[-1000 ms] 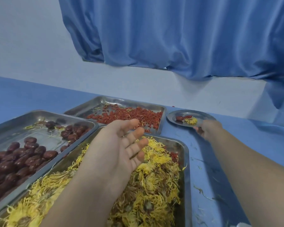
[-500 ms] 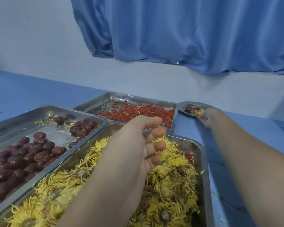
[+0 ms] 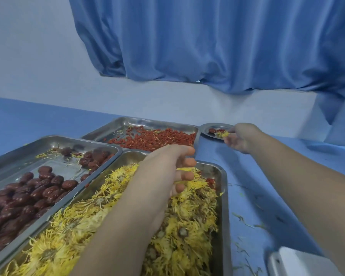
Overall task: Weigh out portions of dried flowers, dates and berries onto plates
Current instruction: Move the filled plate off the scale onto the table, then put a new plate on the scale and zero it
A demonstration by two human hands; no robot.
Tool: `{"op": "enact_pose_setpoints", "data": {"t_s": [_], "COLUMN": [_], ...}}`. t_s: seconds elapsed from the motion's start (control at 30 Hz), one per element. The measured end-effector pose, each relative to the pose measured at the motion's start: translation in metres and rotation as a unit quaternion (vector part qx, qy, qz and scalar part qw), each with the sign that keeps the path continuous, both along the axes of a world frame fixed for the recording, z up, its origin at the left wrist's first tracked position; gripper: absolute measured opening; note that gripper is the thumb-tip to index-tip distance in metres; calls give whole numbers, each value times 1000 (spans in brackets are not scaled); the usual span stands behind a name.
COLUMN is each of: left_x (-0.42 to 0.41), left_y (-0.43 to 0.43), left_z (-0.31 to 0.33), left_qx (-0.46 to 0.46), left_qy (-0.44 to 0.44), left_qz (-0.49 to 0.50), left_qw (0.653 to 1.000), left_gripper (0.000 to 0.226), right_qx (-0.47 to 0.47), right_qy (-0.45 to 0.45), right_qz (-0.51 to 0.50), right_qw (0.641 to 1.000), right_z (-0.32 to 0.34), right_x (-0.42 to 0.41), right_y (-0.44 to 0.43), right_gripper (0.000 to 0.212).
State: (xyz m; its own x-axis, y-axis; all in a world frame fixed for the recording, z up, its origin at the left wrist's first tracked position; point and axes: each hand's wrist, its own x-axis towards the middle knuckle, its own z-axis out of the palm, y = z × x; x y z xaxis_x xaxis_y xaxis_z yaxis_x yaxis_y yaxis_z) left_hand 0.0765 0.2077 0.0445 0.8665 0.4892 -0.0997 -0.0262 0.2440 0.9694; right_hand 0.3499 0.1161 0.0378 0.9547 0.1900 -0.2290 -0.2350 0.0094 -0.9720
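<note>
The near tray (image 3: 225, 196) is heaped with dried flowers (image 3: 187, 226); the left hand (image 3: 165, 174) curls down into them. Whether it has a tuft cannot be told. The left tray (image 3: 52, 163) holds dates (image 3: 28, 196), the far tray (image 3: 112, 130) berries (image 3: 157, 138). The right hand (image 3: 241, 138) grips the near rim of the small plate (image 3: 213, 124) — a date, berries and flowers lie on it.
</note>
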Motion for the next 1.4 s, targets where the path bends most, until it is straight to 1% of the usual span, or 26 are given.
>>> {"op": "enact_pose_setpoints", "data": {"t_s": [0.2,0.3,0.43,0.5,0.53,0.57,0.6,0.63,0.67,0.7,0.77,0.8,0.87,0.93,1.03,1.13,1.2,1.27,1.3,1.4], "left_x": [-2,-10,-19,-22,-24,-28,-32,-37,-43,-48,-58,-63,-71,-77,-82,-85,-86,-86,-87,-89], "left_y": [-16,-26,-50,-63,-70,-78,-86,-93,-99,-103,-107,-108,-109,-109,-107,-105,-107,-108,-110,-112], "left_z": [-2,-2,7,10,10,8,5,1,-3,-6,-11,-14,-19,-27,-37,-39,-40,-42,-42,-43], "left_qx": [109,158,125,119,116,115,116,120,127,134,155,166,189,237,326,366,385,391,394,408], "left_qy": [27,-6,-81,-93,-92,-87,-76,-63,-50,-39,-20,-11,2,15,38,35,28,16,12,7], "left_qz": [-33,-30,-67,-90,-100,-112,-124,-135,-140,-138,-123,-110,-78,-49,-27,-26,-23,-27,-33,-48], "left_qw": [993,987,986,984,984,983,983,982,981,980,980,980,979,970,944,930,922,920,919,912], "left_gripper": [17,17,20,20,20,19,19,20,20,21,21,21,21,21,24,25,25,25,26,31], "right_qx": [5,8,-9,-66,-136,-236,-342,-428,-484,-511,-530,-552,-601,-621,-637,-650,-648,-636,-626,-567], "right_qy": [-53,-75,-107,-158,-211,-282,-356,-411,-441,-447,-417,-401,-402,-410,-418,-429,-428,-418,-410,-396], "right_qz": [67,92,102,88,82,76,74,73,74,77,82,89,109,121,95,72,54,36,27,-12], "right_qw": [996,993,989,981,965,927,867,801,752,730,733,726,682,656,640,623,627,647,663,722], "right_z": [44,61,75,78,78,78,78,77,75,73,68,65,59,54,51,50,49,47,47,49], "right_x": [-93,-139,-191,-211,-219,-226,-232,-236,-240,-243,-247,-250,-252,-255,-259,-260,-260,-258,-257,-256], "right_y": [-58,-102,-169,-204,-222,-242,-262,-280,-296,-311,-336,-344,-357,-363,-364,-360,-356,-354,-354,-354], "right_gripper": [10,5,2,4,6,9,11,14,17,19,25,29,34,29,23,16,13,13,13,16]}}
